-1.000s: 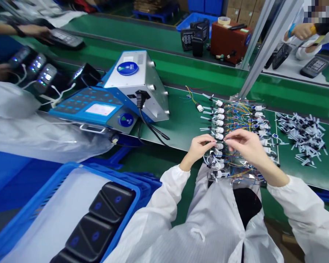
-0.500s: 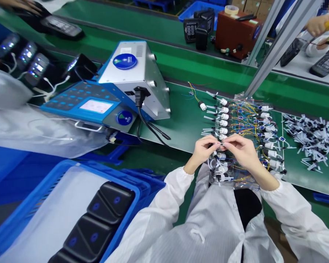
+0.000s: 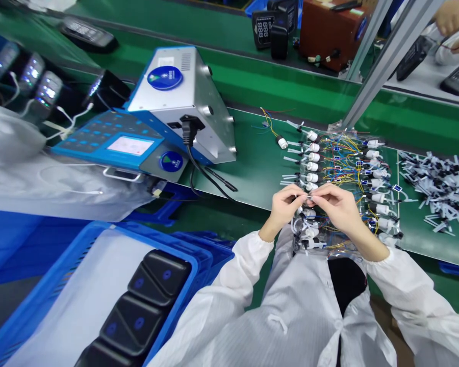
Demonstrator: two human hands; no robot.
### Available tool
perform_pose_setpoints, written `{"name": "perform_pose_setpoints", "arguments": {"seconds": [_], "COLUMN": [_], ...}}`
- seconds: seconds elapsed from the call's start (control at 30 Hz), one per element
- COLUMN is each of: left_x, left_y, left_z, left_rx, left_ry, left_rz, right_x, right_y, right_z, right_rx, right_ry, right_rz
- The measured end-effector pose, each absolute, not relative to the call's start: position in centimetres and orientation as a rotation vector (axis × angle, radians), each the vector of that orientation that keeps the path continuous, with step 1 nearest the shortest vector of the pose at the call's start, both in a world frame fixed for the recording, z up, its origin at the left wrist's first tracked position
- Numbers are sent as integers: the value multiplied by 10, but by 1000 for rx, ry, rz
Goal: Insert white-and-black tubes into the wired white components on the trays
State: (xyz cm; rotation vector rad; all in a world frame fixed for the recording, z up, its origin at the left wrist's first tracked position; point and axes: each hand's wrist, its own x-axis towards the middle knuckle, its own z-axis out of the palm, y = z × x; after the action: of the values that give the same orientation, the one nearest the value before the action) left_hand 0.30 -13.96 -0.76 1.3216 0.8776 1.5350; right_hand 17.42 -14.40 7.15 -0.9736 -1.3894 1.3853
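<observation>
My left hand (image 3: 288,203) and my right hand (image 3: 334,204) meet fingertip to fingertip above the near part of the wired parts. Each is closed in a pinch on something small, mostly hidden by the fingers; I cannot make out its kind. Below and beyond them lie two columns of white cylindrical parts, among them a white cylinder (image 3: 312,166) at the left and another white cylinder (image 3: 382,209) at the right. Yellow, red and blue wires (image 3: 346,171) run between the columns. One separate wired white cylinder (image 3: 282,142) lies farther left on the green bench (image 3: 254,171).
A heap of pale strips with black ends (image 3: 438,188) lies at the right. Left stands a silver-and-blue machine (image 3: 183,102) with a black power cable (image 3: 189,137). A blue crate (image 3: 193,270) with black cases (image 3: 137,323) is at lower left. A co-worker's white sleeve (image 3: 15,173) shows at the left edge.
The camera view has shifted slightly. Both my hands stay pinched together in nearly the same place. The hand at upper left has left the view.
</observation>
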Motion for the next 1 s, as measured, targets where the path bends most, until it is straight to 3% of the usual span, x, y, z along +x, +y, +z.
{"name": "perform_pose_setpoints", "arguments": {"seconds": [1.0], "left_x": [-1], "left_y": [-140], "left_z": [-12], "left_rx": [1337], "left_ry": [921], "left_rz": [1521], "right_x": [175], "right_y": [-144], "right_z": [65], "right_rx": [-1014], "right_ry": [-1434], "right_rz": [1341]}}
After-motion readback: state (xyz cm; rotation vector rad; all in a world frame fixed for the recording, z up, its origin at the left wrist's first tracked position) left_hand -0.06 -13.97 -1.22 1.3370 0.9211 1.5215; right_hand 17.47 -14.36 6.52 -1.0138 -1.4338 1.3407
